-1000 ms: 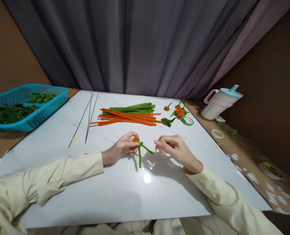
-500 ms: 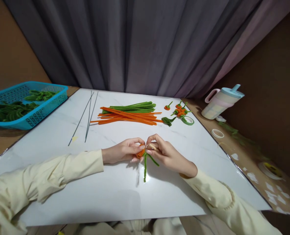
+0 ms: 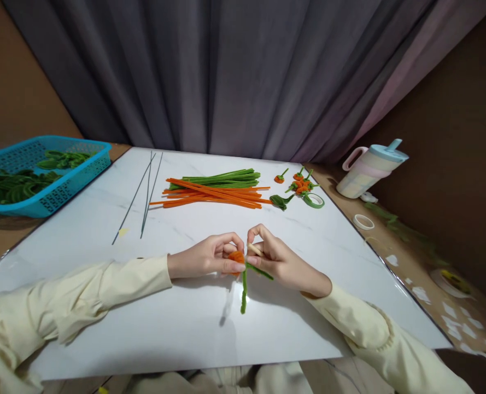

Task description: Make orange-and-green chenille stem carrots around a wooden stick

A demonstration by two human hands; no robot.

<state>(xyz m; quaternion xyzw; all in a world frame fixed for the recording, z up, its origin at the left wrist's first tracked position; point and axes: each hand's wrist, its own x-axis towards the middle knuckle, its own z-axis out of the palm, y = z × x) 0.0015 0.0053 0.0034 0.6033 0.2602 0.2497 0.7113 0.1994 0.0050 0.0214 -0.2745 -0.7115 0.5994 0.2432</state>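
My left hand (image 3: 210, 257) pinches a small orange piece of coiled pipe cleaner (image 3: 236, 256) between thumb and fingers. Close beside it, my right hand (image 3: 281, 260) is closed around a short pale wooden stick (image 3: 255, 250), with thumb and forefinger at the orange piece's edge. From between the hands a green pipe cleaner (image 3: 244, 293) hangs down, and another green end slants to the right under my right fingers. How the green ends join the orange piece is hidden by the fingertips.
Orange pipe cleaners (image 3: 218, 198) lie across green pipe cleaners (image 3: 226, 178). Finished small orange pieces with green stems (image 3: 302, 186) sit beside green tape (image 3: 314, 201). Dark thin wires (image 3: 146, 202) lie left. A blue basket (image 3: 74, 183) holds green pieces; a tumbler (image 3: 366, 175) stands right.
The orange piece has turned in my left fingers, and my left thumb has moved lower on it. The green ends have shifted slightly, hanging a little lower. My right hand keeps the stick.
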